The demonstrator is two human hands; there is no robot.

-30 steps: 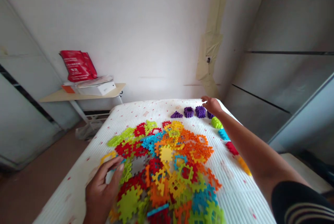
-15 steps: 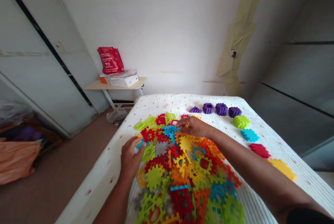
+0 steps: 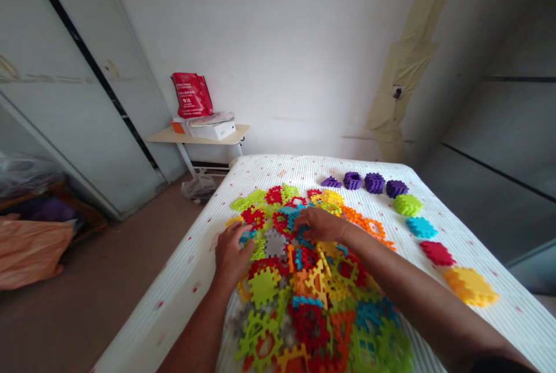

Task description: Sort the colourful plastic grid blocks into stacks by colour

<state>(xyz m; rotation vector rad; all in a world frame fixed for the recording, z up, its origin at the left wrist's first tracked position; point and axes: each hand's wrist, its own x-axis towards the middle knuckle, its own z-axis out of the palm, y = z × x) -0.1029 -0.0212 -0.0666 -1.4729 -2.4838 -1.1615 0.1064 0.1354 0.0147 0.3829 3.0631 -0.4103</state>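
Observation:
Many flat interlocking plastic pieces in red, green, orange, yellow, blue and grey lie in a loose pile [image 3: 264, 286] on a white quilted surface. At the pile's left edge, my left hand [image 3: 233, 248] has its fingers apart and curved beside a small blue piece [image 3: 247, 236]; whether it touches it is unclear. My right hand [image 3: 319, 225] reaches into the upper middle of the pile, fingers bent down over blue pieces [image 3: 293, 215]. Its fingertips are partly hidden among the pieces, so a grip cannot be made out.
Purple stacks [image 3: 374, 183], a green stack [image 3: 408, 205], a blue stack [image 3: 421, 227], a red stack [image 3: 437, 253] and a yellow stack [image 3: 471, 286] line the right side. A small table [image 3: 165, 135] with a red bag [image 3: 192, 95] stands back left.
My right hand has moved slightly down toward me over the pile, uncovering yellow pieces behind it. My left hand stays at the left edge. The camera view has shifted a little.

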